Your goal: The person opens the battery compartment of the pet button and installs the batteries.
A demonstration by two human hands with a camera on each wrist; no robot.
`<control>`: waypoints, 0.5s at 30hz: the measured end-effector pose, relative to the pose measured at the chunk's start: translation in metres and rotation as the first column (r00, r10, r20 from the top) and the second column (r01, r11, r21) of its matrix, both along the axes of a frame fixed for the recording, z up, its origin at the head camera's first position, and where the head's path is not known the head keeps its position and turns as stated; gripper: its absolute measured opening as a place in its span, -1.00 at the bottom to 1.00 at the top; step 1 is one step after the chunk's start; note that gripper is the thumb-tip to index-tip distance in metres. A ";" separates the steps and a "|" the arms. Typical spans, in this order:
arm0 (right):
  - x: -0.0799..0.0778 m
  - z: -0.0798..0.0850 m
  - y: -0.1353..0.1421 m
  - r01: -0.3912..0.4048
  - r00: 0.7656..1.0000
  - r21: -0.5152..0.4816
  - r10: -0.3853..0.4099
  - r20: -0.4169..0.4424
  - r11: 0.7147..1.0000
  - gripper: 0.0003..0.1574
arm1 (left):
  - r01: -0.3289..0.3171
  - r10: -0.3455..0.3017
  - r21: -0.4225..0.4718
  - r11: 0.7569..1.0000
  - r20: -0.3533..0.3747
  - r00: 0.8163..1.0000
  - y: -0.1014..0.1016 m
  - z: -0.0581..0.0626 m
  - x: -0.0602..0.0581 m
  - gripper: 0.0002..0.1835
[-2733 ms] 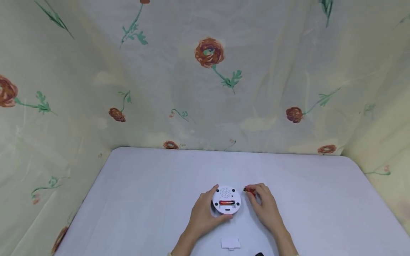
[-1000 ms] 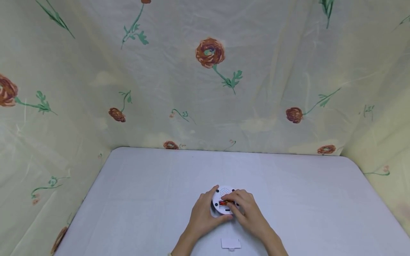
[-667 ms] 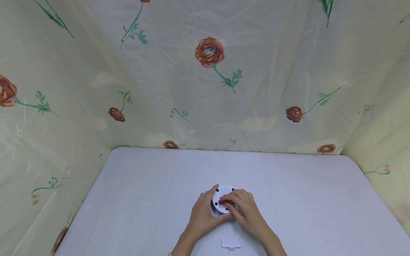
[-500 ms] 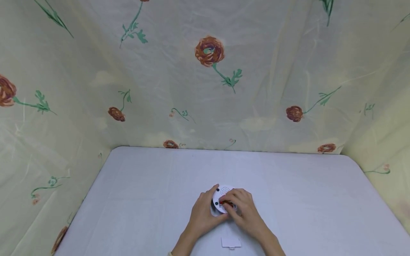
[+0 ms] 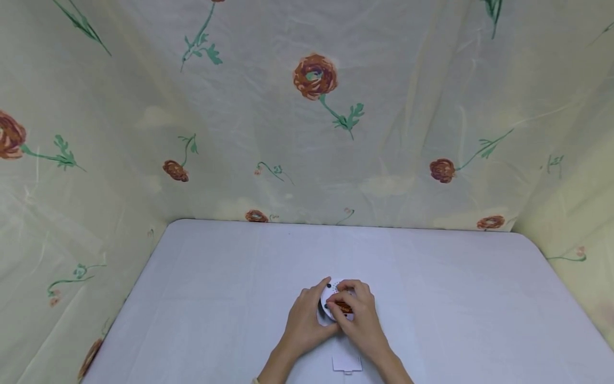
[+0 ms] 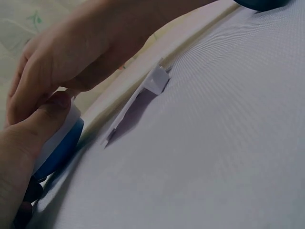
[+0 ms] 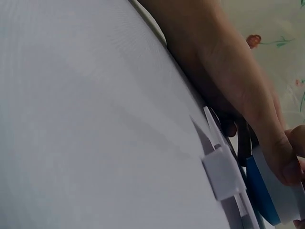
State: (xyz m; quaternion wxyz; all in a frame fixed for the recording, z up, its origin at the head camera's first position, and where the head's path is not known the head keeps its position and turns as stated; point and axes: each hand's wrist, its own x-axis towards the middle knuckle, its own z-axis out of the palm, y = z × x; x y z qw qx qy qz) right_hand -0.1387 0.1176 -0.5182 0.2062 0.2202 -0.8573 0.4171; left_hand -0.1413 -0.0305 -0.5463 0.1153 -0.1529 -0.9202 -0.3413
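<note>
My left hand (image 5: pixel 307 322) grips a round white device (image 5: pixel 331 293) from its left side, with thumb and fingers curled around its rim. The device lies with its battery compartment facing up; a blue band shows along its side (image 6: pixel 66 145) in the left wrist view. Over the compartment, my right hand (image 5: pixel 362 320) has its thumb and forefinger tips at the left end of an orange-red battery (image 5: pixel 344 307). The right hand covers the device's right half, so how the batteries sit is partly hidden. A white battery cover (image 5: pixel 347 364) lies on the table nearer the person.
The white-covered table (image 5: pixel 230 277) reaches back to a floral curtain (image 5: pixel 384 133), which also hangs at both sides. In the left wrist view, a dark rounded object (image 6: pixel 262 4) shows at the top edge.
My right hand has brought a battery from the device's right over to the compartment, and its fingertips have since shifted toward the battery's left end. The left hand keeps its hold.
</note>
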 end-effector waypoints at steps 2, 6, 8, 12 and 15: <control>0.001 0.000 -0.002 0.015 1.000 -0.005 -0.015 0.015 1.000 -0.84 | -0.001 0.001 0.001 1.000 -0.005 1.000 0.000 0.000 0.000 -0.01; 0.002 0.000 -0.003 0.058 0.994 -0.015 -0.056 0.094 0.998 -0.52 | -0.008 0.008 -0.010 1.000 -0.007 1.000 0.001 0.000 0.001 0.00; 0.002 -0.001 -0.003 0.088 0.981 -0.035 -0.080 0.179 0.996 -0.32 | -0.012 0.012 -0.017 1.000 0.003 1.000 0.001 0.000 0.001 0.00; 0.001 -0.002 -0.001 0.139 0.923 -0.094 -0.094 0.373 0.986 -0.08 | -0.011 0.012 -0.019 1.000 0.037 0.999 0.001 0.002 0.001 0.02; -0.001 -0.002 0.001 0.149 0.887 -0.120 -0.079 0.456 0.982 -0.03 | -0.008 0.008 -0.013 1.000 0.041 0.999 0.001 0.002 0.001 0.02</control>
